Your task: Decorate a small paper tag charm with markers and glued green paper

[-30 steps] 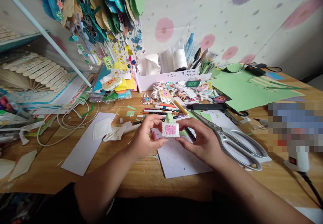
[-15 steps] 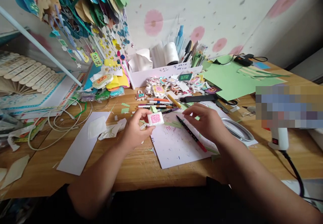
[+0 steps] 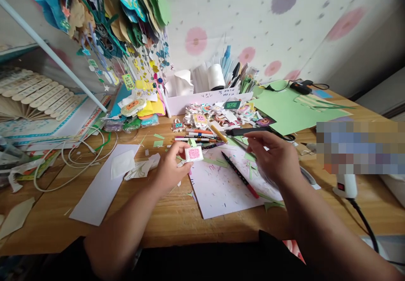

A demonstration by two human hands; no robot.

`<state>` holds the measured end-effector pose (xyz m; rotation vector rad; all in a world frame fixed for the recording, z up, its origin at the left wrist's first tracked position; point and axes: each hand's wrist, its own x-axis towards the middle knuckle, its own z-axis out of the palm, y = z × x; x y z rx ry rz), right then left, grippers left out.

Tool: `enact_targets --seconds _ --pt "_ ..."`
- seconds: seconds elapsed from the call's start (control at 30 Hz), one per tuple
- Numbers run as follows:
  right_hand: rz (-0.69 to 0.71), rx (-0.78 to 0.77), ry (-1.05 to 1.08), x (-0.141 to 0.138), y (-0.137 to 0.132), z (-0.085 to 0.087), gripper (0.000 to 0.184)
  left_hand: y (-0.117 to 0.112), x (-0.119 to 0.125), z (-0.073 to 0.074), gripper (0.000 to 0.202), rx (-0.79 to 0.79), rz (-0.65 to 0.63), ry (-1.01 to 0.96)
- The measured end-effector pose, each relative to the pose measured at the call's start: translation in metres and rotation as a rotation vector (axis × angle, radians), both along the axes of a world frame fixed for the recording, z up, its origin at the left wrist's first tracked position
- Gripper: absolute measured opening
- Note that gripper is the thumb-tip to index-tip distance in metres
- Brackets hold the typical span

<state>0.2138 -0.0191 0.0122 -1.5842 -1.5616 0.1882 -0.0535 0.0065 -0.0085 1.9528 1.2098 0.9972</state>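
My left hand [image 3: 172, 165] is closed, pinching a small white padded paper charm [image 3: 194, 153] between thumb and fingers. Pink marks cover the charm's front, and a green paper loop [image 3: 191, 142] stands on its top edge. My right hand [image 3: 275, 154] is closed around a thin grey metal tool, seemingly tweezers [image 3: 238, 142], whose tip points left towards the pens. Below and between both hands lies a white sheet [image 3: 218, 196] with coloured marks and green scraps. A black marker with a red end [image 3: 239, 174] rests across it.
Several pens [image 3: 202, 134] lie behind the sheet, before a heap of small paper cutouts [image 3: 218, 114]. Behind stands a white box [image 3: 205, 100] of supplies. A glue gun [image 3: 346, 186], partly blurred out, is at right; white cables [image 3: 68, 154] coil at left.
My right hand has moved slightly right and closed on the thin metal tool, which now shows in its fingers. My left hand still holds the charm. The view has tilted up a little.
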Motion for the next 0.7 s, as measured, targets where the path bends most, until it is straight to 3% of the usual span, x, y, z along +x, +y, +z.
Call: enact_targets --seconds 0.17,0.27,0.33,0.5,0.7 --pt "0.140 0.031 -0.226 0.012 0.013 0.009 0.015 0.001 -0.004 0.002 0.034 -0.025 0.070 -0.095" --pt "0.147 -0.046 -0.350 0.007 0.024 0.014 0.016 0.002 -0.004 0.004 0.033 -0.055 0.097 -0.156" --pt "0.233 -0.112 -0.452 -0.003 0.033 0.014 0.019 0.003 -0.004 0.005 0.033 -0.066 0.109 -0.176" --pt "0.489 -0.217 -0.645 -0.037 0.057 0.000 0.027 0.007 -0.008 0.003 0.037 -0.074 0.127 -0.242" --pt "0.543 -0.302 -0.806 -0.056 0.076 -0.013 0.022 0.011 -0.009 0.001 0.038 -0.092 0.130 -0.325"
